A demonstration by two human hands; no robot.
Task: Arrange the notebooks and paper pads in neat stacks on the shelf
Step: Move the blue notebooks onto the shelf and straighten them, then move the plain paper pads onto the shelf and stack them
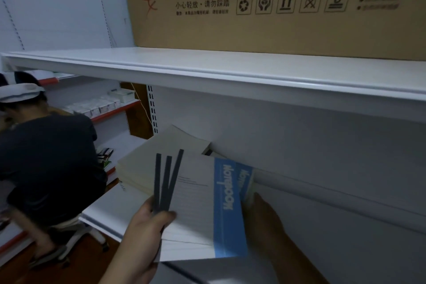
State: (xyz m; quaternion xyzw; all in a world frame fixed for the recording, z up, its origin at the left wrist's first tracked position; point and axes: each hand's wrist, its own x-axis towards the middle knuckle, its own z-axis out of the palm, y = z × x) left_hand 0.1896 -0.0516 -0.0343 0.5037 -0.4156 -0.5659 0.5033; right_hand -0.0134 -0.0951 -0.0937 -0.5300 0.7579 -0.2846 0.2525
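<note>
Fanned white notebooks (196, 203): thin and white-covered, each with a dark grey spine strip on the 9 o'clock edge and a blue band on the 3 o'clock edge; at the front of the lower white shelf (103, 212), about 6 o'clock in the view; cannot tell whether resting on it.
Long axis: runs from 6 to 12 o'clock, leaning slightly toward 1; far ends point at the shelf's back panel.
Grey spine strips (167, 182): three showing, splayed apart at the far ends, bunched together at the near ends.
Blue bands (228, 203): two showing; the upper one lettered "NOTEBOOK" along its length, the second peeking out at 1 o'clock of it.
Left hand (147, 223): grips the near 9 o'clock corner of the fan, thumb pressed on top by the strips, fingers hidden underneath.
Right hand (262, 219): in shadow against the 3 o'clock edge of the fan, touching the page edges; cannot tell whether closed round them or lying flat.
Cream paper pads (161, 152): flat stack on the lower shelf at 11 o'clock of the fan, partly covered by it.
Upper white shelf (230, 69): at 12 o'clock; bears a brown cardboard box (253, 30) printed with handling symbols.
Other person (46, 157): dark shirt, pale cap, bent over at 9 o'clock beside red-edged shelves (110, 110) holding small white boxes.
</note>
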